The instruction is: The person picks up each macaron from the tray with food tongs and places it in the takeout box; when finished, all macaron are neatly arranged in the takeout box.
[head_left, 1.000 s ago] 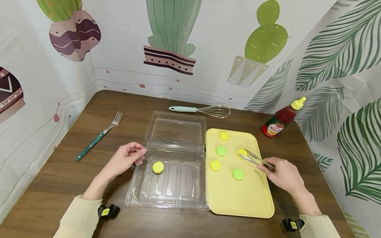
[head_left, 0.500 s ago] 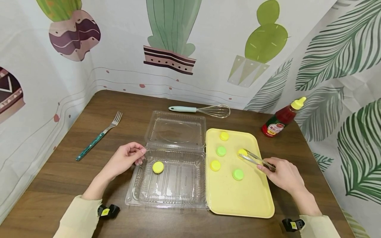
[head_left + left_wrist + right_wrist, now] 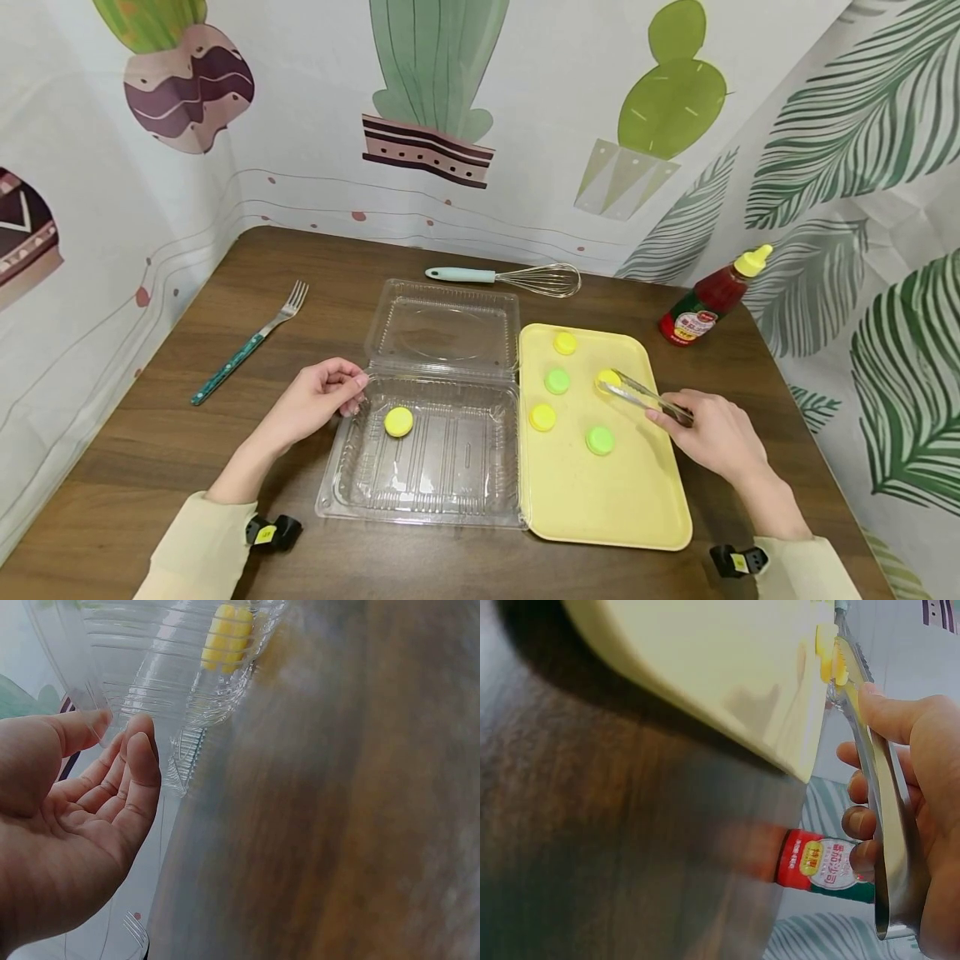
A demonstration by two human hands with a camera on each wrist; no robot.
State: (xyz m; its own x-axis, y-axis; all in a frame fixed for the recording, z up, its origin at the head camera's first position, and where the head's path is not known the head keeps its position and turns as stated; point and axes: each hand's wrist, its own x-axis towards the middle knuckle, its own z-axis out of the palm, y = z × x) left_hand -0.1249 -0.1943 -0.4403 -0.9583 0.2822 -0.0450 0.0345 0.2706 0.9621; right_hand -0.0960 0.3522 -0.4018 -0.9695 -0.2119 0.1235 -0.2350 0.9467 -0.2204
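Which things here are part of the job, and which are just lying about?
Likely in use:
tongs in the right hand
yellow discs and green discs
yellow tray
clear container, left hand at its edge

Seemingly lying about:
fork
whisk
red bottle

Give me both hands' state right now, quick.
Left hand: pinching the edge of the open, clear plastic container.
Right hand: holding silver metal tongs, tips at a round yellow macaron.
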